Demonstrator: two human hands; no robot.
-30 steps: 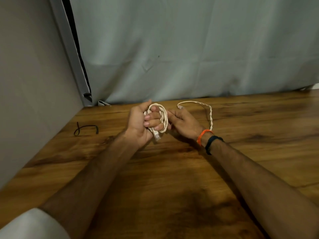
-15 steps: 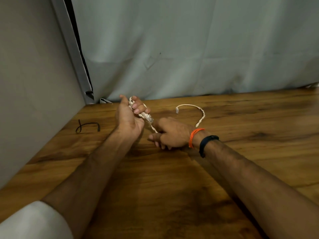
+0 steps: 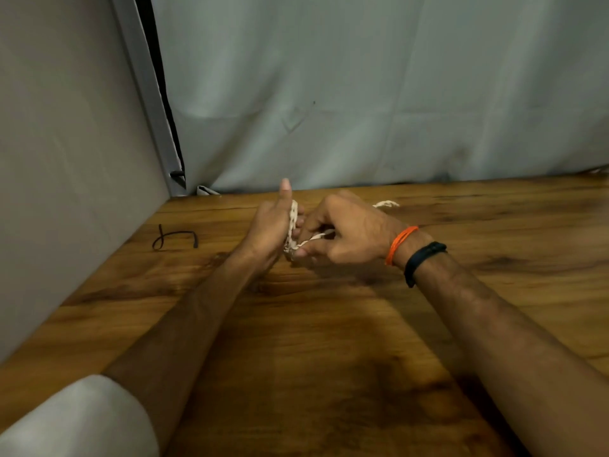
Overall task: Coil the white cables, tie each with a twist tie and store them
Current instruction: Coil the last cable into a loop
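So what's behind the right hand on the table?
A short loose end of the white cable shows on the table just past the right hand. How it runs back to the coil is hidden by that hand.

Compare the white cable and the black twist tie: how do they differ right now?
The white cable is held off the table, gripped as a coil by the left hand while the right hand pinches its loose strand; the black twist tie lies untouched on the table, off to the left. The cable is pale and braided; the tie is dark and smooth. Both are thin, flexible and bent.
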